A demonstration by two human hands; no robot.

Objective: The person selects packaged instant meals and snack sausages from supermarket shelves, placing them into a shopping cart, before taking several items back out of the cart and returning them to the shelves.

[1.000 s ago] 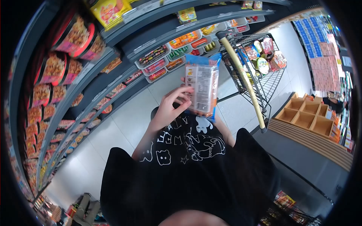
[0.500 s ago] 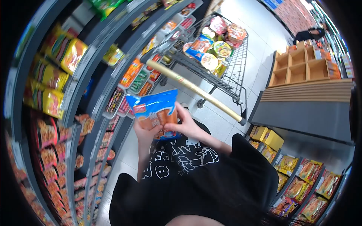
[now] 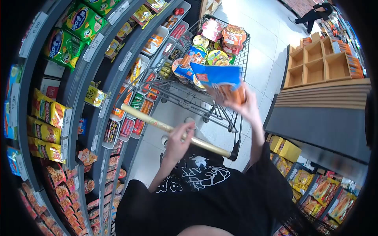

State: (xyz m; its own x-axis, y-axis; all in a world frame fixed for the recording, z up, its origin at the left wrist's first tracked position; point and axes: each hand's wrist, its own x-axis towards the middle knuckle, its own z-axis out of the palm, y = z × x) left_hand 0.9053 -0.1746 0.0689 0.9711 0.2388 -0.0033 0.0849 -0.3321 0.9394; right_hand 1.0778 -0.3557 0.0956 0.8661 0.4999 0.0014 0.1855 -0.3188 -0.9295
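Observation:
A blue packet of sausages (image 3: 222,80) is gripped at its lower end by my right hand (image 3: 246,104), over the right side of the shopping cart (image 3: 232,118). Beneath the packet, cup noodles and other packets (image 3: 218,58) lie in the cart's basket, partly hidden by it. My left hand (image 3: 180,138) is at the cart's pale yellow handle (image 3: 153,121), its fingers bent; whether they touch the bar is hard to tell. It holds no packet.
Shelves (image 3: 75,106) with snack packets and cup noodles line the left. A wooden compartment rack (image 3: 315,72) stands at the right, above a shelf of yellow packets (image 3: 301,181). A person in dark clothes (image 3: 315,15) is in the distance at the top right.
The packet has left my left hand and moved up and right over the cart in my right hand. My left hand has moved to the cart handle. The view has shifted toward the cart and shelves.

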